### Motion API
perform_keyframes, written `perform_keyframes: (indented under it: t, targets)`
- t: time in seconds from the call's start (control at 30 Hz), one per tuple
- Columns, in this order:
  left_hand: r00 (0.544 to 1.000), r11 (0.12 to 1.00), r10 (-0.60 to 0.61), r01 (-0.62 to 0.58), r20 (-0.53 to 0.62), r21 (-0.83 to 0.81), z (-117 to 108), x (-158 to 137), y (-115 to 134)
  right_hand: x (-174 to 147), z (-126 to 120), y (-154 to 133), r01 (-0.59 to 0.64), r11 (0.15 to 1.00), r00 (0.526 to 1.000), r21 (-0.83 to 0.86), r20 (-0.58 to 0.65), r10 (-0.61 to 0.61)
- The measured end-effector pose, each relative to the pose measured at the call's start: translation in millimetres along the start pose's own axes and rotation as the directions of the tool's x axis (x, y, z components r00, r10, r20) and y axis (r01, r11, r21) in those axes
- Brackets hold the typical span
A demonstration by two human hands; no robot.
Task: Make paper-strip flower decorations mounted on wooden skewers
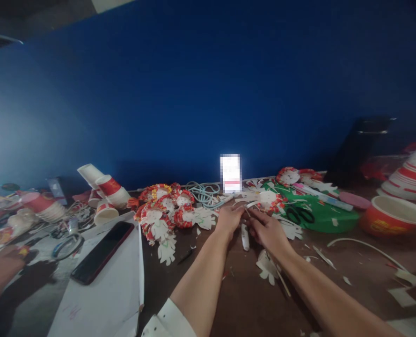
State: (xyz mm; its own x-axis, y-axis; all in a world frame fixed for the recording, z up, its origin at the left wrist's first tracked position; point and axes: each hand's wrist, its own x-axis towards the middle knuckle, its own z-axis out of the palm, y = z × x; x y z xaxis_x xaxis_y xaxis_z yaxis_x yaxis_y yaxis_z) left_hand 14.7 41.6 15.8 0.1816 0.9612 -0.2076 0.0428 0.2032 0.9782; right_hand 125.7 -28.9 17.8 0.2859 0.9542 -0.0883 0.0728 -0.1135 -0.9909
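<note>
At the far left, a co-worker's blurred hand (0,274) rests near the table edge, with paper cups (113,191) lying tipped over beyond it. A dark phone (102,252) lies on a white board (98,299), and to its right sits a heap of red-and-white paper decorations (162,210) beside a coil of pale blue cord (202,193). The person's left hand (230,220) has its fingers bent inward, almost meeting those of the right hand (267,229); whether either grips anything, I cannot tell. A white stick (245,238) lies between them, just below the fingertips. Farther right are a green sheet (334,222) bearing black-handled scissors (301,215), then a red bowl (390,224).
</note>
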Motion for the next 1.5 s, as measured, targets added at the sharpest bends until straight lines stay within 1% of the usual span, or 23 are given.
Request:
perform_keyframes:
  t: [0.1, 0.17, 0.27, 0.37, 0.47, 0.6, 0.7, 0.77, 0.87, 1.0, 1.13, 1.27, 1.5]
  targets:
    - [0.999, 0.998, -0.036, 0.037, 0.028, -0.046, 0.9, -4.5, 6.6, 1.2, 1.0, -0.2, -0.093, 0.965, 0.996, 0.244, 0.018, 0.092]
    - [0.998, 0.995, -0.039, 0.043, 0.047, -0.087, 0.3, -6.6, 10.0, 0.6, 2.7, -0.7, -0.121, 0.933, 0.992, 0.340, 0.022, 0.120]
    - [0.993, 0.980, -0.084, 0.097, 0.077, -0.172, -0.5, -8.1, 12.5, -0.1, 5.2, -0.4, -0.130, 0.909, 0.990, 0.395, 0.011, 0.137]
    - [0.988, 0.963, -0.118, 0.139, 0.102, -0.232, 0.5, -8.4, 12.3, 0.4, 6.5, 1.5, -0.124, 0.907, 0.991, 0.402, 0.008, 0.132]
    - [0.985, 0.962, -0.132, 0.155, 0.111, -0.226, 2.6, -8.8, 11.3, 0.4, 6.0, 2.4, -0.120, 0.930, 0.992, 0.349, 0.009, 0.125]
    - [0.990, 0.974, -0.133, 0.141, 0.052, -0.180, 4.9, -8.8, 10.1, -2.0, 3.2, 0.8, -0.101, 0.983, 0.995, 0.150, 0.019, 0.099]
    - [0.994, 0.987, -0.111, 0.112, 0.016, -0.114, 5.0, -7.0, 8.2, -4.0, 1.2, -1.0, -0.002, 0.999, 1.000, -0.046, 0.020, 0.003]
    - [0.995, 0.992, -0.097, 0.096, -0.001, -0.087, 4.7, -5.6, 6.9, -5.1, 0.6, -2.2, 0.083, 0.982, 0.997, -0.167, 0.014, -0.082]
    - [0.996, 0.993, -0.089, 0.086, -0.030, -0.077, 4.8, -5.1, 6.3, -6.7, 0.8, -4.3, 0.169, 0.950, 0.985, -0.264, 0.014, -0.171]
    - [0.992, 0.988, -0.106, 0.098, -0.062, -0.120, 6.9, -5.5, 6.2, -8.5, 2.4, -6.5, 0.199, 0.940, 0.979, -0.277, 0.027, -0.200]
    - [0.993, 0.974, -0.109, 0.097, -0.049, -0.205, 8.3, -2.1, 1.4, -9.5, 3.3, -7.2, 0.217, 0.940, 0.975, -0.265, 0.009, -0.222]
    - [0.993, 0.968, -0.114, 0.102, -0.041, -0.229, 7.1, 2.3, -5.0, -9.9, 3.5, -7.2, 0.183, 0.947, 0.980, -0.264, -0.029, -0.198]
    - [0.995, 0.958, -0.099, 0.095, -0.003, -0.272, 6.0, 5.9, -11.2, -9.2, 4.5, -3.3, 0.172, 0.953, 0.983, -0.251, -0.023, -0.183]
